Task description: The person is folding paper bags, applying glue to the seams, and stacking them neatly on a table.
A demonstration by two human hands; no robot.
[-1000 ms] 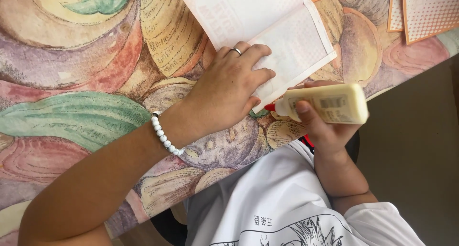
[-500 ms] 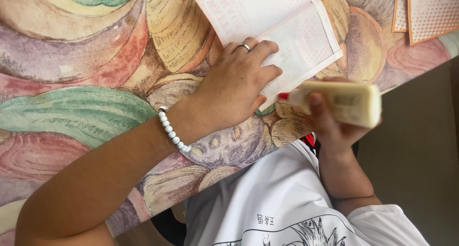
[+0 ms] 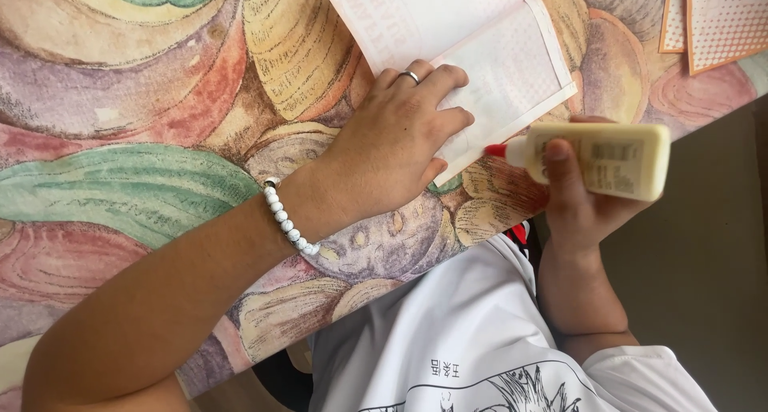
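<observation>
**Painted tablecloth, folded paper, glue bottle brought to the paper's edge**

Swirls of green, purple, ochre and red cover the tablecloth (image 3: 144,188), which fills the left and middle of the view; its near edge runs diagonally down to the lower left. From the lower left corner a bare forearm crosses it, with a white bead bracelet (image 3: 288,218) at the wrist. The left hand (image 3: 392,152) lies flat and spread, not closed on anything, its fingers pressing down the near part of a folded white paper (image 3: 480,52) with a faint pink dotted pattern; a ring sits on one finger. The paper lies toward the far edge of the table, right of centre, its near right corner almost at the table's edge.

Right of that, the right hand (image 3: 580,200) is wrapped around a cream glue bottle (image 3: 600,158) held sideways just off the table's edge. Compared with a second ago, the bottle has moved up and its red tip now points left at the paper's near edge, very close to the left fingertips; whether tip and paper touch cannot be told. That suggests the paper is pinned ready for glue along that edge.

At the far right corner lie orange-bordered dotted cards (image 3: 712,20). Below, a white printed shirt (image 3: 480,340) shows.
</observation>
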